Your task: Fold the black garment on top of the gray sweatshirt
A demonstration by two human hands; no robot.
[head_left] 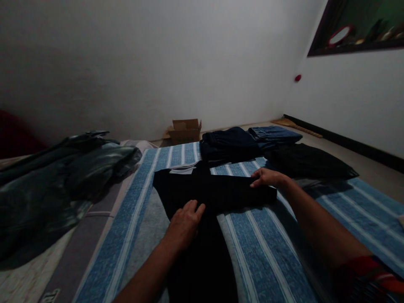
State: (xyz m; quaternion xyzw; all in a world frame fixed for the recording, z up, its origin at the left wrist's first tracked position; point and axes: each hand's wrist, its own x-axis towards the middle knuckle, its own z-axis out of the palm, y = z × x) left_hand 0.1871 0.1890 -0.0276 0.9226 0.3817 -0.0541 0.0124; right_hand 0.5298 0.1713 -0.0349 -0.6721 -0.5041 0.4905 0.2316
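A black garment (195, 189) lies spread on a blue striped bed cover, with a long narrow part reaching to the right and another running towards me. Its exact kind is hard to tell in the dim light. A grey-white patch shows at its far edge. My left hand (184, 223) rests on the middle of the garment, palm down and fingers stretched out. Over the far edge of the right-hand part, near its end, my right hand (267, 176) has its thumb and fingers closed on the cloth.
Folded dark blue clothes (229, 143), folded jeans (274, 134) and folded black clothes (311, 162) lie at the back right. Loose dark green clothes (63, 172) are heaped on the left. An open cardboard box (184, 134) stands by the wall behind the striped cover (132, 223).
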